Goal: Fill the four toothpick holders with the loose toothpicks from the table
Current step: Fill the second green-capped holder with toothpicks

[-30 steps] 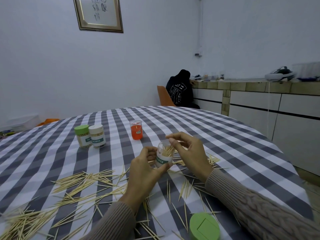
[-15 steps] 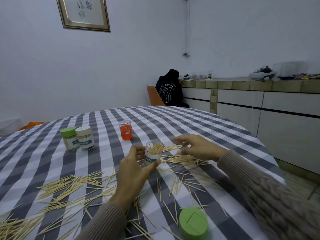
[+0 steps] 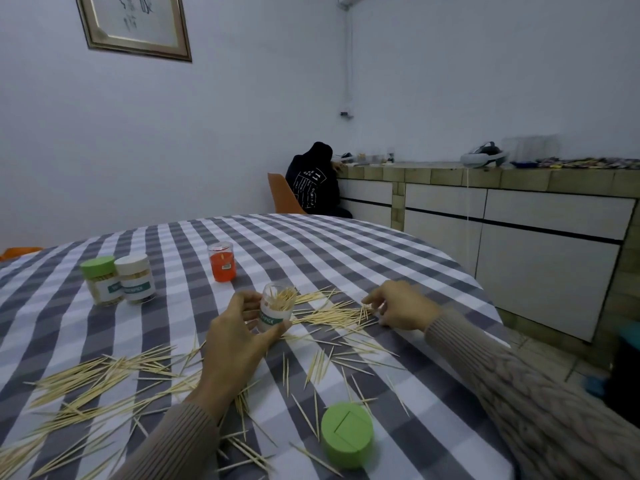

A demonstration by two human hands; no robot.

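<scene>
Tablecloth, grey-and-white checked, carries the whole job. Loose toothpicks lie in a dense patch right of centre and in a wider scatter at near left.

Left hand grips the open toothpick holder at centre, fingers curled round its labelled wall; it stands partly filled and slightly tilted. Right hand rests on the right end of the dense patch, fingers bent down onto the sticks (whether any are pinched cannot be told).

Risks, as a judgement:
- A crooked bundle may catch the holder's rim and spill back out.
- A slack left grip would let the tilted holder tip.

Surroundings: green lid lies at near right, among stray sticks. Two capped holders stand touching at far left; the orange holder stands behind the held one. Nothing blocks the path between patch and mouth.
</scene>
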